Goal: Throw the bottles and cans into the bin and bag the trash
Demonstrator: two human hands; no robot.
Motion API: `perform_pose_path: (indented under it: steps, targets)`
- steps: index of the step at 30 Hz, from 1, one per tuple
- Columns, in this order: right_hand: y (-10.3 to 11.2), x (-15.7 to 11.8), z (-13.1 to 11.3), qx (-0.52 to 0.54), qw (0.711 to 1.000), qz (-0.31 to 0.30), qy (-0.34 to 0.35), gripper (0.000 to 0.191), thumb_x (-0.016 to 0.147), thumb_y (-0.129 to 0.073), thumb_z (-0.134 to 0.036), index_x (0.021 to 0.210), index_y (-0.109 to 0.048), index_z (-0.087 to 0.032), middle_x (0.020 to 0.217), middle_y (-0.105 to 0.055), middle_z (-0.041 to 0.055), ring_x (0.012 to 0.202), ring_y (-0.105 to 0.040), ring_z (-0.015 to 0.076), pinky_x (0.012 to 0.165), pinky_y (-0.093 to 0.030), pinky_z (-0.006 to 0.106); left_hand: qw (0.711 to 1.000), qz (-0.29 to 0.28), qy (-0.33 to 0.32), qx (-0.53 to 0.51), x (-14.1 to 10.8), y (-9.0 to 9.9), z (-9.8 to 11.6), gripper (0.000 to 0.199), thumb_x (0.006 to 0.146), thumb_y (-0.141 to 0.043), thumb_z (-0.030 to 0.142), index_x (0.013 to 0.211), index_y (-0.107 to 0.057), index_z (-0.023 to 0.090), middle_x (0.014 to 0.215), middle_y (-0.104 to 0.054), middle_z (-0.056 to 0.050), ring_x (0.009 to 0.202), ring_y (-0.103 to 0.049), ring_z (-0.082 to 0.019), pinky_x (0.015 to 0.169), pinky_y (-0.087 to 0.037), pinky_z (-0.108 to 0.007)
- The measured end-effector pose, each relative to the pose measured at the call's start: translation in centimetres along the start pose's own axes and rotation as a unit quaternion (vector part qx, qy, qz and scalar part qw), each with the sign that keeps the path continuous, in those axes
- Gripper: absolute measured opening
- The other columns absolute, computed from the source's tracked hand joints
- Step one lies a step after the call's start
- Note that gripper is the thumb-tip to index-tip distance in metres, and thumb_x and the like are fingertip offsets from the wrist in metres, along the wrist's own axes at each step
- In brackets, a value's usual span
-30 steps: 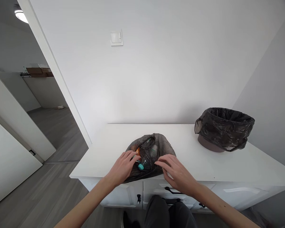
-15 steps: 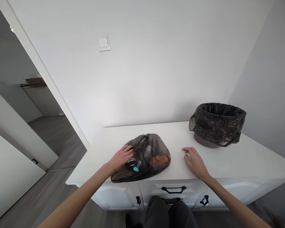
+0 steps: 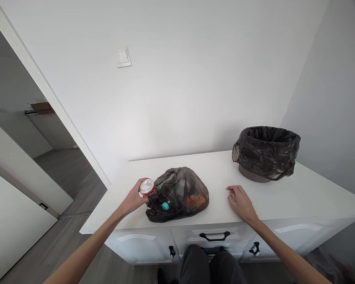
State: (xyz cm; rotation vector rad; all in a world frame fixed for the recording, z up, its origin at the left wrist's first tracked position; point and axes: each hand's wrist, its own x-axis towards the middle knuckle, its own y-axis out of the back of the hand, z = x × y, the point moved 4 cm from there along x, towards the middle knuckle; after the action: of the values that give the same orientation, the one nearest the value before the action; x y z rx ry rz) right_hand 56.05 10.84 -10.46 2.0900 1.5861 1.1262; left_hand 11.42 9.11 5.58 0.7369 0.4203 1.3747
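Note:
My left hand (image 3: pixel 135 198) grips a red can (image 3: pixel 148 187) with a silver end, at the left opening of a thin black plastic bag (image 3: pixel 182 197). The bag lies on the white cabinet top (image 3: pixel 219 173). A turquoise cap (image 3: pixel 165 206) shows at its mouth, and something orange-red shows through its right side. My right hand (image 3: pixel 240 202) rests on the cabinet top right of the bag, fingers loosely curled, thumb and fingertips apart, holding nothing.
A bin lined with a black bag (image 3: pixel 266 152) stands at the back right of the cabinet top. Behind is a wall with a light switch (image 3: pixel 124 57). Dark drawer handles (image 3: pixel 214 236) are on the cabinet front. A doorway is at the left.
My left hand has moved left, lifting the red can out of the bag's opening. The bag's left part has been pulled into a different shape. My right hand stays nearly still.

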Motion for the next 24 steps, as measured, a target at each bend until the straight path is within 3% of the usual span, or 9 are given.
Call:
perform_pose_path:
  steps: [5, 11, 15, 20, 22, 24]
  targets:
    - [-0.1, -0.1, 0.0, -0.011, 1.000, -0.004, -0.001, 0.028, 0.091, -0.042, -0.026, 0.113, -0.059, -0.021, 0.116, -0.062, 0.0099, 0.105, -0.064, 0.0251, 0.092, -0.051, 0.041, 0.994, 0.035, 0.072, -0.073, -1.5, 0.1, -1.9, 0.059, 0.066, -0.070, 0.027, 0.123, -0.051, 0.022, 0.122, -0.071, -0.007, 0.107, -0.070, -0.027, 0.088, -0.057, -0.040]
    - [-0.3, -0.2, 0.0, -0.032, 0.999, -0.004, 0.004, 0.028, 0.091, -0.041, -0.026, 0.111, -0.059, -0.021, 0.114, -0.062, 0.0099, 0.102, -0.064, 0.0254, 0.091, -0.051, 0.042, 0.999, 0.015, 0.028, 0.022, -3.0, 0.6, -2.4, 0.068, 0.074, -0.073, 0.033, 0.135, -0.045, 0.029, 0.114, -0.072, -0.001, 0.096, -0.071, -0.024, 0.088, -0.056, -0.037]
    - [-0.4, -0.3, -0.1, -0.052, 0.999, 0.002, 0.014, 0.027, 0.090, -0.042, -0.025, 0.109, -0.060, -0.020, 0.111, -0.063, 0.0097, 0.101, -0.063, 0.0252, 0.091, -0.050, 0.042, 0.999, -0.018, 0.004, 0.037, -4.1, 1.4, -2.7, 0.070, 0.077, -0.073, 0.037, 0.140, -0.043, 0.030, 0.122, -0.070, -0.004, 0.104, -0.070, -0.027, 0.093, -0.054, -0.040]
    - [-0.6, -0.6, 0.1, -0.072, 0.997, -0.002, 0.030, 0.026, 0.092, -0.041, -0.026, 0.108, -0.060, -0.020, 0.110, -0.064, 0.0093, 0.101, -0.063, 0.0253, 0.091, -0.050, 0.041, 0.999, -0.030, -0.018, 0.038, -5.5, 2.4, -4.1, 0.099, 0.067, -0.089, 0.048, 0.146, -0.032, 0.029, 0.143, -0.057, -0.012, 0.127, -0.061, -0.033, 0.106, -0.049, -0.045]
    - [-0.8, -0.7, 0.2, -0.078, 0.996, -0.003, 0.037, 0.026, 0.092, -0.040, -0.026, 0.108, -0.060, -0.020, 0.110, -0.064, 0.0092, 0.101, -0.063, 0.0253, 0.091, -0.050, 0.041, 0.999, -0.019, -0.013, 0.037, -5.9, 2.6, -4.6, 0.094, 0.072, -0.085, 0.052, 0.146, -0.030, 0.029, 0.145, -0.055, -0.013, 0.128, -0.060, -0.032, 0.106, -0.049, -0.045]
    - [-0.9, -0.8, 0.3, -0.085, 0.996, -0.002, 0.042, 0.026, 0.092, -0.040, -0.025, 0.108, -0.060, -0.020, 0.109, -0.064, 0.0090, 0.101, -0.063, 0.0253, 0.092, -0.050, 0.041, 0.999, 0.007, 0.006, 0.033, -6.0, 2.8, -5.2, 0.075, 0.086, -0.071, 0.055, 0.143, -0.030, 0.029, 0.144, -0.054, -0.013, 0.124, -0.062, -0.029, 0.104, -0.050, -0.045]
